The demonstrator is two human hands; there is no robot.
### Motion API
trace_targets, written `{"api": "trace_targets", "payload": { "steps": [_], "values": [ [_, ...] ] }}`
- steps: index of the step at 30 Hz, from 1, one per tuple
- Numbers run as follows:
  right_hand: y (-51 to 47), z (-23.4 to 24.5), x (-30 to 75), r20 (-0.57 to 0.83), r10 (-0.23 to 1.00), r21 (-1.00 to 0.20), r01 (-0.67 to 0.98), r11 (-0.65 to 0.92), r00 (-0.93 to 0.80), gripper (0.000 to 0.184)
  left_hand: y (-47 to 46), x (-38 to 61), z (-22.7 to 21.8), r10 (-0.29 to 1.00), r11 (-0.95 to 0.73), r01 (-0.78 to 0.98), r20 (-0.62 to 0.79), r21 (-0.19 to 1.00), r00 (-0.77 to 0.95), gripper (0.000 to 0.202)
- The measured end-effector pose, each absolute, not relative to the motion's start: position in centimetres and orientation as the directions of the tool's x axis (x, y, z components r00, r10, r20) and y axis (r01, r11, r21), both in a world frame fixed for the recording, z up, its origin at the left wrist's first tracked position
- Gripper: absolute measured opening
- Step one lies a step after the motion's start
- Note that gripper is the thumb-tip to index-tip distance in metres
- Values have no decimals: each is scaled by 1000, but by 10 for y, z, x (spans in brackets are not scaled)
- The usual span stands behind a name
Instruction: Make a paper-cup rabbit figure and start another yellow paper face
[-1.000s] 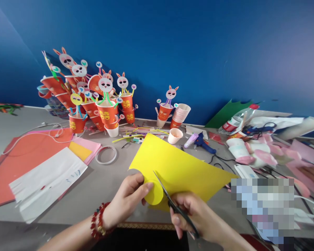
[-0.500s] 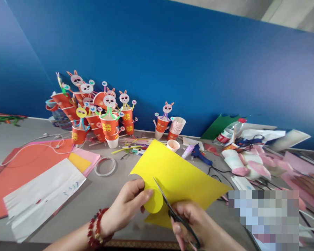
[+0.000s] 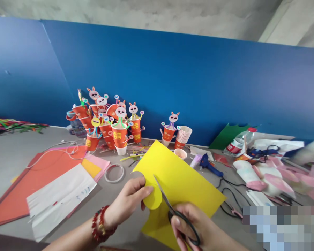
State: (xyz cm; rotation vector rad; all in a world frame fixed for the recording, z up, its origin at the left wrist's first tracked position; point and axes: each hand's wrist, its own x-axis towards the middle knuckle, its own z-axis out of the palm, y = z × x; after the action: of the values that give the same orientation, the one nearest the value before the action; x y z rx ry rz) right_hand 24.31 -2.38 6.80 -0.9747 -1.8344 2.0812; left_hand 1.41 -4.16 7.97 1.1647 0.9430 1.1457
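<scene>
Left grip (image 3: 131,197) pinches the edge of a small yellow circle (image 3: 154,201), with the thumb on top and the other fingers mostly tucked under. Right grip (image 3: 192,219) is closed around the black handles of the scissors (image 3: 168,203). Their pointy blade lies over a big yellow sheet (image 3: 180,177), just to the right of the circle. I cannot tell if the circle is joined to the sheet. Both yellow parts are up above the front of the gray desk (image 3: 131,232), between the two arms. One corner of the sheet points to the back, and its left edge has a round bite in it. Red beads (image 3: 102,225) go around the left wrist.

On the left side, a long white paper (image 3: 60,200) lies on top of big orange sheets (image 3: 47,181). A white ring (image 3: 114,173) lies flat between these papers and the yellow sheet. At the back, red cups with bunny faces (image 3: 119,136) stand close together by the blue wall (image 3: 151,73). One more bunny cup (image 3: 169,132) stands beside a stack of cups (image 3: 183,136). To the right are a blue glue gun (image 3: 210,165) and a bottle with a red cap (image 3: 237,143), which leans over.
</scene>
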Motion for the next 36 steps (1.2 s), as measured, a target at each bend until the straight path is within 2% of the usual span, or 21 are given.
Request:
{"api": "trace_targets", "payload": {
  "steps": [8, 12, 19, 28, 32, 36],
  "values": [
    [-4, 67, 223, -345, 577, -938, 291, -188, -741, 70, -26, 2, 70, 990, 1, -170, 23, 985, 139, 45],
    [3, 67, 213, -352, 619, -933, 314, -175, -702, 70, -22, 5, 52, 1000, -12, -228, 15, 974, 10, 39],
    [-1, 49, 204, -296, 708, -954, 242, -180, -642, 66, -23, 20, 37, 1000, -22, -301, 16, 953, -21, 44],
    [2, 52, 206, -397, 638, -916, 329, -230, -660, 66, -21, 13, 28, 1000, 4, -273, 0, 962, 15, 40],
    [3, 66, 208, -420, 616, -904, 367, -219, -666, 67, -23, 12, 34, 999, -48, -262, 50, 964, 3, 35],
    [-4, 86, 207, -414, 563, -910, 332, -248, -715, 67, -27, 10, 41, 996, 18, -355, 13, 935, 84, 34]
  ]
}}
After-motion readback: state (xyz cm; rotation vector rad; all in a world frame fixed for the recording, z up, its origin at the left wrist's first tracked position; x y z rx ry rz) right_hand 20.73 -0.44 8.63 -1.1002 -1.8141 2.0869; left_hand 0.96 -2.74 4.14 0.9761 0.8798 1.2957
